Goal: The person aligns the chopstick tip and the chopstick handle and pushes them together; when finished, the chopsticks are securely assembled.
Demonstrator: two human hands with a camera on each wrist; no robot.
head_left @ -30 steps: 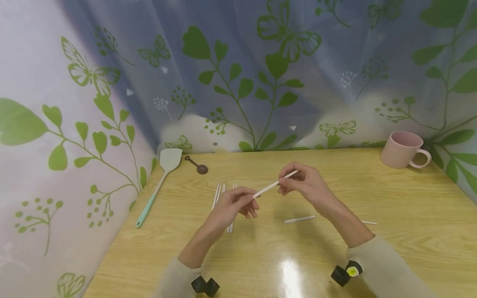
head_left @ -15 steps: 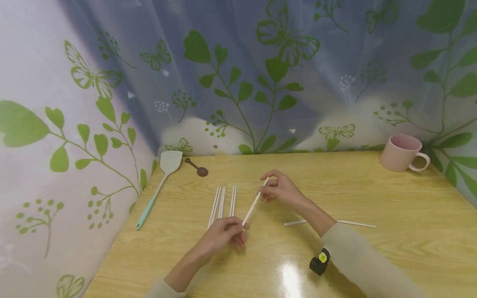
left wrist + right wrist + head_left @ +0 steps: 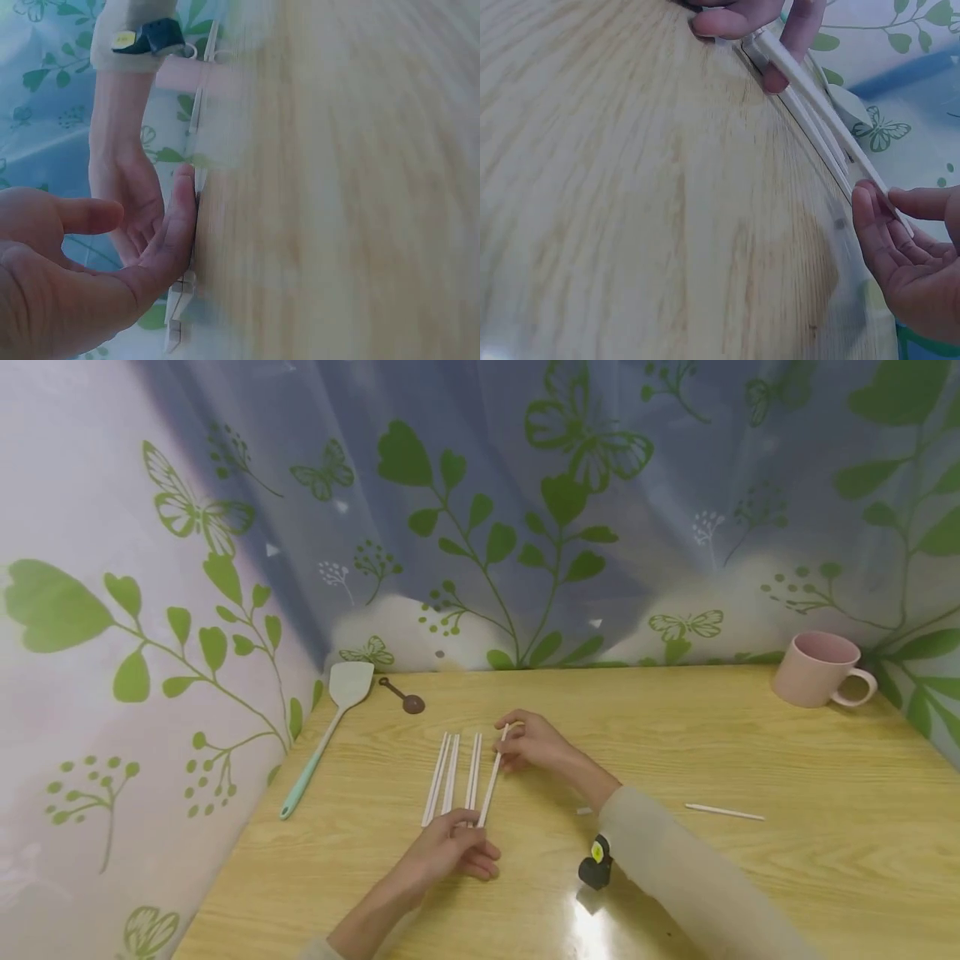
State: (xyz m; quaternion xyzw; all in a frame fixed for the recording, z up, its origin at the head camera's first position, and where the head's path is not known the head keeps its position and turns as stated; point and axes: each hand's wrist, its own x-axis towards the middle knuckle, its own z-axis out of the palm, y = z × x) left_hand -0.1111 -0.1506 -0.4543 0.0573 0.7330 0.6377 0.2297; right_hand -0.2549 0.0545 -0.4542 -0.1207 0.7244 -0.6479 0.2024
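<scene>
My right hand (image 3: 536,743) pinches a white chopstick (image 3: 491,785) near its far end, between thumb and fingers. In the right wrist view this chopstick (image 3: 832,120) slants from that hand toward the fingers of my left hand (image 3: 442,852). The left hand lies at the chopstick's near end, low over the table. In the left wrist view the left thumb (image 3: 97,215) stands apart from the other fingers, and no chopstick shows between them. Just left of the held chopstick, several white chopsticks (image 3: 435,781) lie in pairs, side by side; the left hand hides some near ends.
On the right of the wooden table (image 3: 825,877) lies a loose chopstick (image 3: 723,812); another peeks out by the right sleeve (image 3: 660,843). A pink mug (image 3: 817,670) stands back right. A spatula (image 3: 330,735) and small brown measuring spoon (image 3: 405,697) lie back left. Patterned curtain (image 3: 487,510) borders the table.
Both hands have moved left and the chopstick has swung from a sideways slant to nearly parallel with the laid pairs. The left thumb and fingers have come apart at its near end.
</scene>
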